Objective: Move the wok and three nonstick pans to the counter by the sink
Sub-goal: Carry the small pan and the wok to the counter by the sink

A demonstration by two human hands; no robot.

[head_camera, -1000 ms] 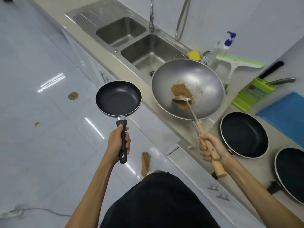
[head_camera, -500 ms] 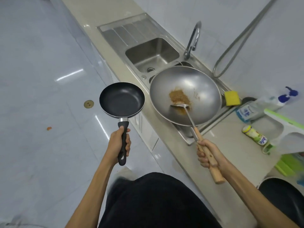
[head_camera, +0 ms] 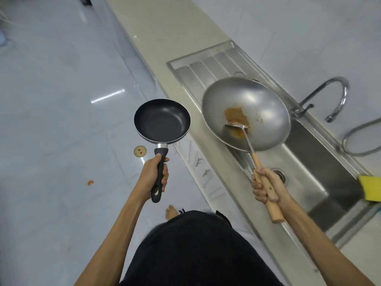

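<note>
Both arms were extended forward from the torso, forearms roughly parallel and well apart, each of the hands wrapped around a handle.

The right hand [head_camera: 266, 187] was clamped on the wooden handle of the wok [head_camera: 246, 113], fingers curled fully around it, with the butt of the handle projecting behind the palm. The same grip also pinned the wooden handle of a metal spatula [head_camera: 237, 127] against the wok handle. The wok was held in the air, tilted slightly, above the stainless steel sink [head_camera: 305, 178] where the basin meets the ribbed draining board. Its bowl held a patch of brown-orange residue near the centre, and the spatula blade lay on that residue.

The left hand [head_camera: 153, 177] was clamped on the black handle of the small nonstick pan [head_camera: 162, 120], thumb lying along the top of the handle near the metal collar. The pan was held roughly level over the floor [head_camera: 51, 120], just beside the front edge of the tabletop [head_camera: 171, 27] and left of the wok, not touching it. Its dark interior was empty.

The sink basin held only a drain fitting. A curved faucet [head_camera: 329, 96] stood at its far side, and a yellow sponge [head_camera: 371, 187] sat at its right end.
</note>
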